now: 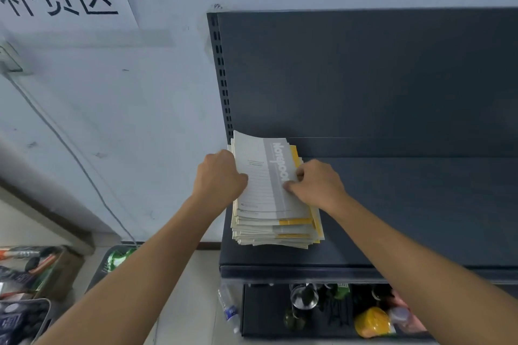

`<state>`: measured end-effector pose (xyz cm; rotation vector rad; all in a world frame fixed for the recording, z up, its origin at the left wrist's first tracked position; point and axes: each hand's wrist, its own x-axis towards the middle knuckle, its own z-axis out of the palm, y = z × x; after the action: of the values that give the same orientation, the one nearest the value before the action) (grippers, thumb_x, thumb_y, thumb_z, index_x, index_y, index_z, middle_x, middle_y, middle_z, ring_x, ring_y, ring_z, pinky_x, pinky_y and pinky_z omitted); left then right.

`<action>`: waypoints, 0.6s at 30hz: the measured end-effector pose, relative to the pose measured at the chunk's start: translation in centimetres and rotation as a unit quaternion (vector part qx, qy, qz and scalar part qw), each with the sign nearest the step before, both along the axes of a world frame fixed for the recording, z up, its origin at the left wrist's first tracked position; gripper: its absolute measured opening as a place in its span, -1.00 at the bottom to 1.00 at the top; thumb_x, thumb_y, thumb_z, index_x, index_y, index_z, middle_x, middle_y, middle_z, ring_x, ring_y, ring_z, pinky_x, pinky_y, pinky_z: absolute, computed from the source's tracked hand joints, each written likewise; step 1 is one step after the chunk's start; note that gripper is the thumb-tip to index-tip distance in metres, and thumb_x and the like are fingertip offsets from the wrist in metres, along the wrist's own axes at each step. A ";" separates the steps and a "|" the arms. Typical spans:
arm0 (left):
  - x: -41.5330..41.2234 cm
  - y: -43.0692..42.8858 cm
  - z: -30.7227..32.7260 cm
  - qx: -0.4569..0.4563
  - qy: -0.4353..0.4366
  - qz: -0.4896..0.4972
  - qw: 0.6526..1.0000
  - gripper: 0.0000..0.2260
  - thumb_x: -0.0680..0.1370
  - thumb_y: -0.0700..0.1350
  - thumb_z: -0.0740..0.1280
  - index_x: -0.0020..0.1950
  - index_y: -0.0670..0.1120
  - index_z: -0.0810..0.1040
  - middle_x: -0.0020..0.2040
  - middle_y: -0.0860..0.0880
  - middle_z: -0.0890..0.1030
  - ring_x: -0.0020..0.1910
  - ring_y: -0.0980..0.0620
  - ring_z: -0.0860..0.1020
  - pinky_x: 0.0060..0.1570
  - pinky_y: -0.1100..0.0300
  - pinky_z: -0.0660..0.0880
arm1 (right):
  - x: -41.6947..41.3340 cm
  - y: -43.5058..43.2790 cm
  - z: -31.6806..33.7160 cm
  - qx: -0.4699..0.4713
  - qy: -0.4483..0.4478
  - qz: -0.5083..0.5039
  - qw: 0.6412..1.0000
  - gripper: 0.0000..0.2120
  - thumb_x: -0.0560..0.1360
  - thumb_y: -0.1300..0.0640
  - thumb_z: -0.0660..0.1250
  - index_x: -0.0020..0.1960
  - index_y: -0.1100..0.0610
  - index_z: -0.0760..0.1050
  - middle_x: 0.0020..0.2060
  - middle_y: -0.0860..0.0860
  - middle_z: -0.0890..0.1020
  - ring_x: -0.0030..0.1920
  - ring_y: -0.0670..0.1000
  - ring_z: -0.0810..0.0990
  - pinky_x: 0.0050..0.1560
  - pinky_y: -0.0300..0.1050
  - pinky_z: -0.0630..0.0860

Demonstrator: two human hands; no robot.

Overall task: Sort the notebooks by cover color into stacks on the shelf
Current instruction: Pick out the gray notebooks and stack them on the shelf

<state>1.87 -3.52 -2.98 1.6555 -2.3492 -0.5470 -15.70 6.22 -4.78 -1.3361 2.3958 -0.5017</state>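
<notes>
A mixed stack of notebooks with grey and yellow covers lies at the left end of the dark shelf. The top notebook has a grey spine band and a white lined cover; its far end curls upward. My left hand grips the left edge of this top notebook, fingers curled round it. My right hand pinches its right edge near the grey band. A yellow-covered notebook shows just beneath it.
The shelf's dark back panel rises behind; the shelf surface stretches to the right of the stack. A lower shelf holds bottles and a yellow item. Baskets of goods and a water bottle sit on the floor at left.
</notes>
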 end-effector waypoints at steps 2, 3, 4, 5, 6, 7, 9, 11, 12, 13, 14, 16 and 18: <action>0.3 0.1 0.3 -0.002 -0.001 0.007 1.000 -0.85 0.44 -0.13 0.40 -0.22 -0.18 0.50 -0.21 -0.07 0.60 -0.28 -0.07 0.57 -0.40 0.13 0.52 | 0.5 0.0 0.1 0.003 0.010 0.015 1.000 -0.64 0.49 -0.07 0.41 -0.33 0.15 0.47 -0.31 0.03 0.53 -0.28 0.05 0.58 -0.32 -0.10 0.47; 0.4 0.1 0.3 -0.001 0.000 0.012 1.000 -0.84 0.44 -0.15 0.40 -0.26 -0.17 0.46 -0.23 -0.08 0.59 -0.30 -0.07 0.55 -0.45 0.16 0.46 | 0.7 0.0 0.1 0.005 0.013 0.020 1.000 -0.64 0.51 -0.06 0.39 -0.34 0.14 0.45 -0.29 0.04 0.50 -0.29 0.05 0.55 -0.33 -0.11 0.44; 0.5 0.3 0.4 0.001 0.002 0.016 1.000 -0.82 0.43 -0.17 0.39 -0.29 -0.16 0.42 -0.25 -0.08 0.56 -0.33 -0.07 0.53 -0.48 0.19 0.39 | 1.0 0.1 0.1 0.006 0.014 0.024 1.000 -0.64 0.52 -0.05 0.36 -0.34 0.14 0.42 -0.27 0.04 0.48 -0.30 0.04 0.53 -0.35 -0.13 0.41; 0.6 0.3 0.4 0.004 0.003 0.020 1.000 -0.79 0.42 -0.18 0.38 -0.31 -0.15 0.38 -0.28 -0.08 0.54 -0.35 -0.07 0.51 -0.48 0.21 0.35 | 1.2 0.2 0.2 0.004 0.015 0.027 1.000 -0.64 0.54 -0.04 0.33 -0.35 0.13 0.40 -0.25 0.05 0.45 -0.30 0.04 0.50 -0.35 -0.14 0.38; 0.7 0.4 0.5 0.006 0.004 0.025 1.000 -0.78 0.42 -0.18 0.38 -0.32 -0.14 0.36 -0.30 -0.08 0.52 -0.37 -0.07 0.49 -0.48 0.22 0.33 | 1.4 0.3 0.1 0.002 0.014 0.028 0.999 -0.64 0.55 -0.03 0.32 -0.35 0.12 0.37 -0.22 0.06 0.43 -0.28 0.04 0.47 -0.34 -0.14 0.37; 0.9 0.5 0.5 0.006 0.004 0.029 1.000 -0.78 0.41 -0.18 0.38 -0.32 -0.14 0.35 -0.31 -0.08 0.51 -0.38 -0.06 0.48 -0.48 0.22 0.32 | 1.7 0.4 0.1 0.001 0.013 0.031 0.999 -0.64 0.55 -0.02 0.30 -0.35 0.11 0.35 -0.19 0.07 0.41 -0.24 0.05 0.45 -0.30 -0.14 0.37; 1.1 0.5 0.5 0.002 -0.001 0.034 0.999 -0.78 0.41 -0.17 0.39 -0.31 -0.15 0.37 -0.31 -0.07 0.51 -0.39 -0.04 0.47 -0.48 0.22 0.35 | 2.1 0.6 0.1 0.000 0.014 0.039 0.999 -0.64 0.57 0.00 0.28 -0.35 0.10 0.33 -0.14 0.10 0.40 -0.16 0.05 0.42 -0.22 -0.10 0.39; 1.3 0.5 0.5 -0.010 -0.010 0.033 0.999 -0.79 0.44 -0.14 0.39 -0.28 -0.14 0.39 -0.30 -0.05 0.52 -0.39 -0.02 0.48 -0.49 0.22 0.36 | 2.6 0.8 0.1 -0.005 0.017 0.044 0.999 -0.63 0.58 -0.01 0.26 -0.35 0.09 0.32 -0.10 0.11 0.42 -0.10 0.06 0.43 -0.17 -0.07 0.44; 1.4 0.5 0.5 -0.019 -0.013 0.031 0.999 -0.79 0.45 -0.10 0.39 -0.26 -0.14 0.40 -0.30 -0.04 0.52 -0.38 -0.01 0.49 -0.49 0.22 0.35 | 2.9 0.9 0.2 -0.008 0.020 0.046 0.999 -0.62 0.59 -0.01 0.25 -0.35 0.09 0.30 -0.08 0.11 0.44 -0.05 0.08 0.44 -0.12 -0.05 0.47; 1.5 0.4 0.5 -0.026 -0.013 0.030 0.999 -0.77 0.47 -0.07 0.39 -0.26 -0.12 0.39 -0.30 -0.03 0.52 -0.37 0.01 0.48 -0.50 0.22 0.34 | 3.1 1.0 0.2 -0.011 0.023 0.048 0.999 -0.63 0.59 -0.01 0.24 -0.35 0.09 0.29 -0.04 0.12 0.45 0.01 0.10 0.44 -0.07 -0.02 0.50; 1.6 0.3 0.5 -0.030 -0.012 0.031 0.999 -0.75 0.49 -0.04 0.40 -0.26 -0.11 0.39 -0.29 -0.02 0.52 -0.37 0.02 0.47 -0.51 0.21 0.31 | 3.3 1.1 0.3 -0.012 0.026 0.048 0.998 -0.64 0.59 -0.01 0.24 -0.33 0.09 0.30 0.02 0.13 0.46 0.10 0.12 0.43 0.00 0.00 0.52; 1.7 0.1 0.3 -0.017 -0.012 0.033 0.999 -0.74 0.50 -0.03 0.40 -0.25 -0.11 0.39 -0.28 -0.02 0.52 -0.36 0.04 0.47 -0.50 0.21 0.30 | 3.6 1.2 0.2 -0.015 0.021 0.044 0.999 -0.68 0.59 -0.01 0.23 -0.29 0.09 0.35 0.10 0.15 0.48 0.21 0.15 0.40 0.06 0.03 0.53; 1.8 -0.1 0.3 0.013 -0.017 0.029 0.999 -0.78 0.50 -0.06 0.37 -0.22 -0.13 0.40 -0.25 -0.04 0.55 -0.33 0.00 0.50 -0.46 0.20 0.34 | 3.5 1.1 -0.1 -0.024 0.000 0.031 0.999 -0.72 0.58 0.02 0.24 -0.26 0.11 0.44 0.06 0.15 0.53 0.21 0.16 0.43 0.06 0.01 0.54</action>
<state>3.65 -3.61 -2.73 1.7519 -2.3174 -0.5439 -12.17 7.33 -4.84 -1.4260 2.3483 -0.5456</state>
